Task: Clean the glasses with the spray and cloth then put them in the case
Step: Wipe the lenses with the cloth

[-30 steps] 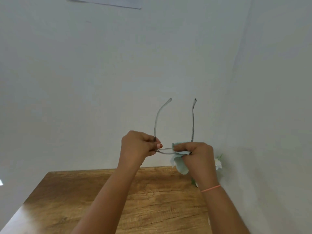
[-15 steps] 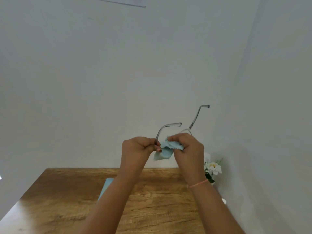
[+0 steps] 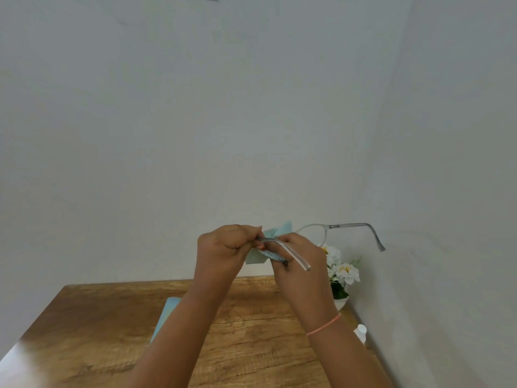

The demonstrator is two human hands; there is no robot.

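Observation:
I hold the clear grey-framed glasses (image 3: 321,228) up in the air above the wooden table (image 3: 251,326). My left hand (image 3: 223,250) pinches one end of the frame. My right hand (image 3: 299,259) presses the pale blue cloth (image 3: 279,231) around a lens. One temple arm sticks out to the right, the other points down toward me across my right hand. A light blue case (image 3: 165,317) lies on the table, partly hidden by my left forearm. The white cap of the spray bottle (image 3: 361,331) shows at the table's right edge.
A small white pot of white flowers (image 3: 340,271) stands in the table's far right corner against the walls. White walls close in behind and to the right.
The glasses have been turned sideways: the temple arms, pointing up a second ago, now lie out to the right and toward me. The cloth has shifted to the other lens. The view has tilted down.

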